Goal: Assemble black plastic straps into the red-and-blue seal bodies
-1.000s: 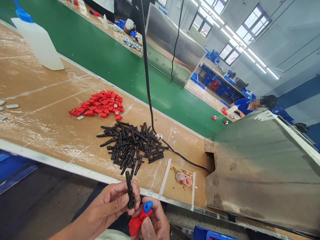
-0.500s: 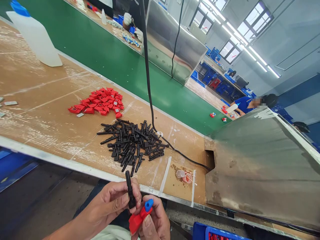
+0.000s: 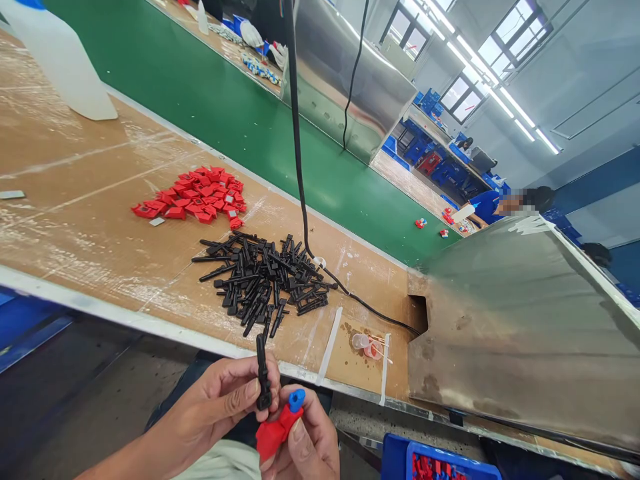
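Head view, bottom centre: your left hand (image 3: 225, 395) pinches a black plastic stick (image 3: 261, 363), long axis near-upright, just left of the red-and-blue plastic piece (image 3: 273, 437) your right hand (image 3: 316, 430) pinches, blue end up-right.

At the bottom centre of the frame, two bare hands sit close together; whether they touch is hard to tell. The left forearm (image 3: 135, 452) rises bare from the lower left corner, its wrist (image 3: 173, 427) in line with the left hand (image 3: 227, 393). Its thumb (image 3: 243, 395) stretches rightward, pinching against curled fingers. The right hand (image 3: 315, 437), slightly lower, has its thumb (image 3: 301, 443) pointing up, fingers bent around in a grip; its wrist is out of frame.
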{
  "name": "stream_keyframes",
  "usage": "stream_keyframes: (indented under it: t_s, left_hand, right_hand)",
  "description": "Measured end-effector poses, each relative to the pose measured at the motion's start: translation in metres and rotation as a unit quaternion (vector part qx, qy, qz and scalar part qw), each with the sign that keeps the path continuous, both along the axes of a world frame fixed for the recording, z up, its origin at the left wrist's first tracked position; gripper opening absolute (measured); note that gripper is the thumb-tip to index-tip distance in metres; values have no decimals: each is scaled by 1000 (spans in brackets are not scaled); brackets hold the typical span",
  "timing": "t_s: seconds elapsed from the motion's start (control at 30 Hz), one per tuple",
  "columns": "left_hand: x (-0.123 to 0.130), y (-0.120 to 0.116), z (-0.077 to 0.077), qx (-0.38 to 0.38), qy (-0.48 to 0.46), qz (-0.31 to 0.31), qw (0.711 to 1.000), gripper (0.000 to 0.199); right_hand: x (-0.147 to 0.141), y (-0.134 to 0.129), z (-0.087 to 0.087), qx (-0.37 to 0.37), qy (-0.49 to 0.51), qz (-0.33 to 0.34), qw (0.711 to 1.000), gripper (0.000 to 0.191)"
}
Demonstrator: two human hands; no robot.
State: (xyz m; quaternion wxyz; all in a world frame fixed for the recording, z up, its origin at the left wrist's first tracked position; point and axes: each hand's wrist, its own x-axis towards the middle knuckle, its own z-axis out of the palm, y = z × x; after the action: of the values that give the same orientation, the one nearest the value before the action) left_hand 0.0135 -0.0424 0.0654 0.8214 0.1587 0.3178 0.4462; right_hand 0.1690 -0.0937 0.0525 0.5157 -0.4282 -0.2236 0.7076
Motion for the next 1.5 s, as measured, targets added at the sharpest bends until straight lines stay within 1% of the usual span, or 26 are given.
stream_keyframes:
  t_s: [0.2, 0.33, 0.4, 0.5, 0.6, 0.67, 0.77, 0.87, 1.03, 1.2, 1.33, 1.5]
  left_hand:
    - [0, -2, 3, 6, -12, 1, 1000, 46]
    - [0, -4, 2, 21, -14, 1, 1000, 45]
    - [1, -5, -2, 31, -7, 5, 999, 45]
    - [2, -6, -13, 64, -15, 2, 998, 44]
    - [2, -6, -20, 87, -5, -6, 996, 44]
    - [2, -5, -21, 89, 17, -12, 996, 46]
    - [2, -3, -18, 106, 36, -13, 994, 48]
    - [1, -3, -15, 109, 48, -12, 993, 49]
    - [0, -3, -17, 108, 65, -12, 992, 51]
    - [-1, -4, -23, 143, 56, -16, 988, 47]
    - [-2, -5, -22, 138, 64, -15, 988, 47]
    - [-2, -6, -20, 128, 42, -11, 991, 47]
  right_hand:
    - [7, 0, -2, -23, 44, 18, 999, 55]
    - [12, -1, -6, -51, 95, -4, 994, 54]
    - [15, 0, -9, -67, 122, 7, 990, 54]
    - [14, 4, -11, -69, 153, 29, 985, 54]
    - [11, 8, -10, -58, 177, 20, 982, 46]
    - [9, 9, -8, -50, 184, 25, 981, 42]
    - [9, 9, -6, -43, 182, 40, 982, 41]
    - [11, 9, -8, -41, 175, 44, 983, 41]
    - [13, 5, -12, -55, 152, 22, 987, 47]
    - [6, -2, 0, -73, 137, -29, 987, 44]
    - [-1, -4, 7, -47, 89, -46, 994, 43]
    - [-6, -9, 1, -8, 38, -66, 997, 43]
